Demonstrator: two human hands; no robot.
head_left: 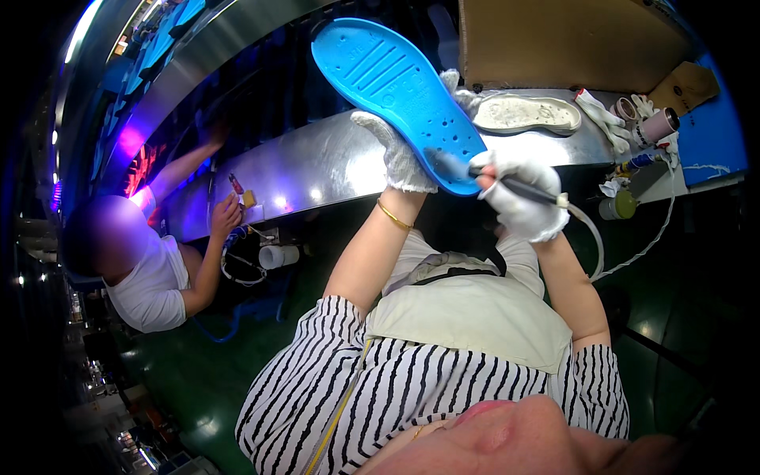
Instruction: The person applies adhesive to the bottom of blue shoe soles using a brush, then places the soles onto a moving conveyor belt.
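Note:
A bright blue shoe sole (pixel 388 79) is held up at a slant over the metal bench, its face with grooves and small holes toward me. My left hand (pixel 402 162), in a white knit glove, is closed around its middle, with fingertips showing past the far edge. In my right hand (pixel 518 198), also gloved, is a dark-handled brush (pixel 530 192) with a pale hose at its rear end. The blurred brush tip lies over the sole's near end; whether it touches cannot be made out. A white sole (pixel 526 115) rests on the bench just beyond.
A large cardboard box (pixel 554 43) stands behind the metal bench (pixel 317 158). At the right are white gloves (pixel 603 120), a pinkish roll (pixel 659 125) and a hanging hose (pixel 673 206). To the left, a co-worker (pixel 150 269) reaches over the bench.

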